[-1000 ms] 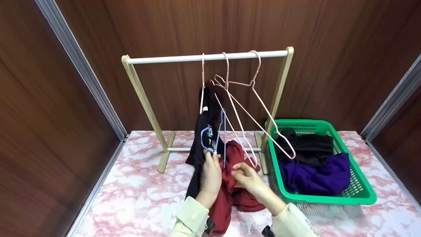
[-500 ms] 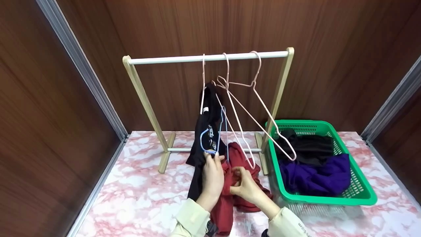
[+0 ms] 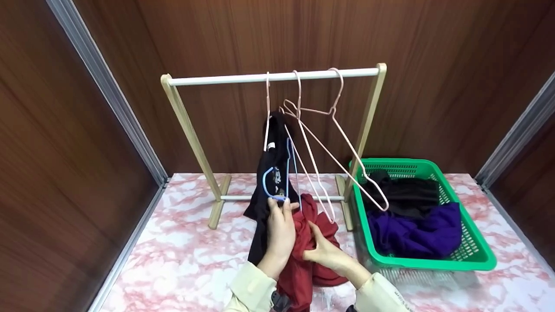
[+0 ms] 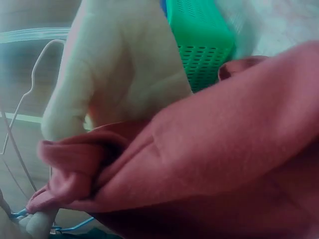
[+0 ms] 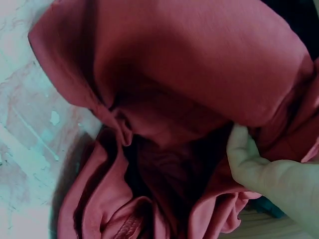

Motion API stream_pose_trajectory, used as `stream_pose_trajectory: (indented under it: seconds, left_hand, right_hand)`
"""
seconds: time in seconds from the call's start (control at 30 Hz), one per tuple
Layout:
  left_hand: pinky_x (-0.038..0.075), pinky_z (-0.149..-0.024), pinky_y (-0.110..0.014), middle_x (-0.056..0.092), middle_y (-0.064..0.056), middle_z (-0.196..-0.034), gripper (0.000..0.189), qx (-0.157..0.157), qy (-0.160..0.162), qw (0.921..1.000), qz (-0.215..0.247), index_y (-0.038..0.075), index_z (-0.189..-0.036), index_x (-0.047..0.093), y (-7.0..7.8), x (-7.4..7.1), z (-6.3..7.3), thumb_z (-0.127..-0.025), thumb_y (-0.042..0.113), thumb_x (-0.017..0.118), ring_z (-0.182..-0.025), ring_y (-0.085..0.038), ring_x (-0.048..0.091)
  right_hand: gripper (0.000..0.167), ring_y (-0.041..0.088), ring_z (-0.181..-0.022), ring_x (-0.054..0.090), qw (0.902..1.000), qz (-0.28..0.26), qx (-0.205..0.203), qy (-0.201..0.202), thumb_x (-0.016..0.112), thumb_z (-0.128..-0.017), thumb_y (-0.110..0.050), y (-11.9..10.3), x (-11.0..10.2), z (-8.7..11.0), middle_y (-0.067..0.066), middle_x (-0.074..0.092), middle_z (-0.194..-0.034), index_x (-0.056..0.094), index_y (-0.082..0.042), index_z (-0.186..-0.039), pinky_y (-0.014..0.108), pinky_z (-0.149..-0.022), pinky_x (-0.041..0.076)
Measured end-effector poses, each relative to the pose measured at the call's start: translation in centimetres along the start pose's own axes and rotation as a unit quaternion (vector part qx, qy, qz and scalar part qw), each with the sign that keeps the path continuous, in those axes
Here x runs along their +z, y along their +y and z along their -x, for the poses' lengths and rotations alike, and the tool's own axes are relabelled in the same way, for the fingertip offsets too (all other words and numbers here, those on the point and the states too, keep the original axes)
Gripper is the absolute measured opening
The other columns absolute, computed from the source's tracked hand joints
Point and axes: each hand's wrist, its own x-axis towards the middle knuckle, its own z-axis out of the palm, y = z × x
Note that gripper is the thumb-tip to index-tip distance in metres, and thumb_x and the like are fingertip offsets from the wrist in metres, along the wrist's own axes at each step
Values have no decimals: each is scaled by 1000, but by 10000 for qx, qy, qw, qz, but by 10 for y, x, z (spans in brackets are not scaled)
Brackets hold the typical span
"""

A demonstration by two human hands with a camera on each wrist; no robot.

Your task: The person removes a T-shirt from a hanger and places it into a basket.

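Note:
My left hand [image 3: 281, 236] pinches a blue wire hanger [image 3: 277, 198] just below its hook, which points up and left. A red garment [image 3: 299, 260] bunches around the hanger's lower end and drapes to the table between my hands. My right hand [image 3: 331, 258] holds a fold of it, thumb and forefinger spread around the cloth. In the right wrist view the thumb of the right hand [image 5: 249, 159] presses into the red cloth [image 5: 199, 64] beside a dark opening; its other fingers are hidden. In the left wrist view the red cloth [image 4: 214, 154] covers part of the right hand [image 4: 124, 64].
A small rack with a white rail [image 3: 230, 79] stands behind my hands. A black garment [image 3: 262, 182] hangs from it on a pink hanger, left of two bare pink hangers [image 3: 347, 134]. At right sits a green basket [image 3: 433, 262] with purple cloth [image 3: 420, 229] and black cloth [image 3: 403, 195].
My right hand shifts lower along the red garment, and its thumb and forefinger spread wider on the cloth. The left hand stays near the same spot while the blue hanger tilts slightly.

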Motion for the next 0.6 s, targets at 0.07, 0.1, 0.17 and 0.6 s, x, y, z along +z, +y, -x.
stream_pose_trajectory:
  seconds: [0.07, 0.1, 0.17, 0.6]
  left_hand:
    - [50, -81, -36, 74, -12, -95, 17, 21, -190, 9997, -116, 0, -111, 49, -1, -2, 2, -101, 13, 43, -99, -26, 67]
    - [51, -81, -37, 74, -11, -96, 17, -7, -328, 9992, -206, 0, -109, 51, -1, -3, 3, -101, 13, 44, -99, -26, 67]
    - [51, -79, -35, 74, -12, -96, 14, -1, -620, 9969, -480, 1, -104, 55, -1, -6, 5, -99, 10, 45, -96, -26, 68]
    - [47, -70, -27, 74, -14, -90, 12, -308, -1493, 9846, -852, 2, -94, 58, 8, -24, -3, -97, 6, 48, -93, -26, 70]
  right_hand:
    - [101, 25, -123, 42, 9996, 127, 68, 227, 66, -75, -17, 2, 2, -1, 26, 31, -147, 2, 4, -150, 32, -102, 36]
    - [101, 27, -125, 40, 9993, 170, 101, 311, 66, -73, -17, 3, 2, -2, 26, 32, -147, 2, 3, -150, 35, -104, 34]
    - [102, 28, -128, 38, 9987, 229, 117, 437, 67, -72, -18, 5, 2, -3, 26, 34, -147, 5, 3, -150, 40, -107, 32]
    - [57, 2, -86, 57, 9970, -521, -353, 443, 68, -75, 2, 31, -17, -10, 2, 59, -103, 39, 10, -124, 17, -77, 46]
